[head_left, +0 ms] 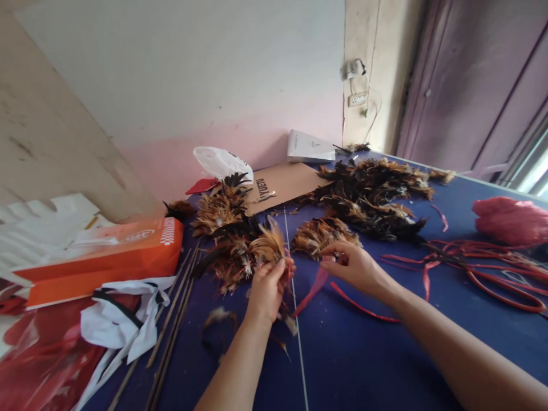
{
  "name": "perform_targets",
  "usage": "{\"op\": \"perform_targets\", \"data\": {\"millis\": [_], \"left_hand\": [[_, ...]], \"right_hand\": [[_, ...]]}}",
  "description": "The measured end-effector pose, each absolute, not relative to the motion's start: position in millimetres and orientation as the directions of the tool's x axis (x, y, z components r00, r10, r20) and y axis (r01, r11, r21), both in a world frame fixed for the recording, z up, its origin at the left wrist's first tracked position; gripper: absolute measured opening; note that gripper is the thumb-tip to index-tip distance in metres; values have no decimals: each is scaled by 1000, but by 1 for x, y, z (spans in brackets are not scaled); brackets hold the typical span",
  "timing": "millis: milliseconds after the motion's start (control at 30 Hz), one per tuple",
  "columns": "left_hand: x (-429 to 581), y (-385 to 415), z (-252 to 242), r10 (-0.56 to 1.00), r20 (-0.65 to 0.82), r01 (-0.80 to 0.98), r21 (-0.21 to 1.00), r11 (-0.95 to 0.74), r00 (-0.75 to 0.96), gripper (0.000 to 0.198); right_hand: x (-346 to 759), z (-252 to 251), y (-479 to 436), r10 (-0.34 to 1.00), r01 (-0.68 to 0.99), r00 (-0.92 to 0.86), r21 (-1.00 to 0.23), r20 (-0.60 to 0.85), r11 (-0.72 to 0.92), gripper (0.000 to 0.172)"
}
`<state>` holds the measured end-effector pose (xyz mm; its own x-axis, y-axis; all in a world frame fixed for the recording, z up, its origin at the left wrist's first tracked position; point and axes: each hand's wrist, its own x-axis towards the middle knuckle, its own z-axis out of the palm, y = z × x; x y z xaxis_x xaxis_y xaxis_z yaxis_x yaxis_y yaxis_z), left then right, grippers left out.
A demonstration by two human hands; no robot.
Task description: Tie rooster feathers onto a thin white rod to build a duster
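Note:
My left hand [268,288] is closed around a bunch of brown and tan feathers [268,245], held upright over the blue table [385,359]. My right hand [355,265] pinches a red ribbon strip [312,291] that runs from the feather bunch down toward the table. The fingers of the right hand also touch a small clump of brown feathers [319,234] lying just behind them. A pile of brown feathers [226,228] lies just behind the left hand.
Dark feather heaps [372,194] lie at the back. Red ribbon strips [483,262] and a pink bundle [509,220] lie at right. Left: thin wooden sticks [171,331], an orange box [103,257], white and red bags. Flat cardboard [282,185] by the wall.

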<state>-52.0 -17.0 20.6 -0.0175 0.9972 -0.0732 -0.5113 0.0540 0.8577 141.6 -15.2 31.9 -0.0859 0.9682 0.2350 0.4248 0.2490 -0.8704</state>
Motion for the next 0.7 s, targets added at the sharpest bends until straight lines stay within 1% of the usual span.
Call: {"op": "perform_targets", "data": {"millis": [33,67,133,167,233,333,433,500,533,567,633,700], "left_hand": [[-47,-21,20,997,-74,-477,876,69,8,15],[-43,-24,19,997,-68,-447,891,73,28,17],[-40,-27,17,998,-43,-384,921,59,49,20],[-39,-29,16,999,-24,-345,938,39,48,21],[-38,-30,15,1000,19,-262,965,-13,21,24],[-38,-30,15,998,67,-204,977,-68,-10,25],[-37,-31,16,997,74,-199,978,-69,19,25],[-37,-31,15,996,78,-179,981,-70,35,25],[-38,-31,14,996,82,-169,983,-75,35,25],[-38,-31,13,996,87,-162,984,-81,29,24],[-40,-30,12,996,89,-154,984,-85,14,24],[-41,-29,12,998,67,-150,986,-68,-7,24]], "right_hand": [[136,33,-20,984,354,-91,-918,155,177,28],[130,33,-24,989,258,-132,-961,68,101,29],[119,31,-30,968,17,-243,-998,-58,-56,31],[115,29,-33,950,-94,-293,-986,-104,-137,32],[109,25,-36,912,-273,-369,-917,-180,-292,34],[106,24,-38,860,-416,-454,-799,-232,-435,35],[106,27,-40,799,-452,-548,-716,-248,-532,29],[105,28,-42,769,-434,-581,-699,-265,-569,21],[105,27,-42,771,-420,-576,-710,-273,-565,18],[105,27,-41,786,-405,-553,-736,-275,-542,17],[107,26,-39,854,-356,-456,-828,-249,-432,21],[112,26,-34,933,-221,-307,-939,-188,-262,24]]}}
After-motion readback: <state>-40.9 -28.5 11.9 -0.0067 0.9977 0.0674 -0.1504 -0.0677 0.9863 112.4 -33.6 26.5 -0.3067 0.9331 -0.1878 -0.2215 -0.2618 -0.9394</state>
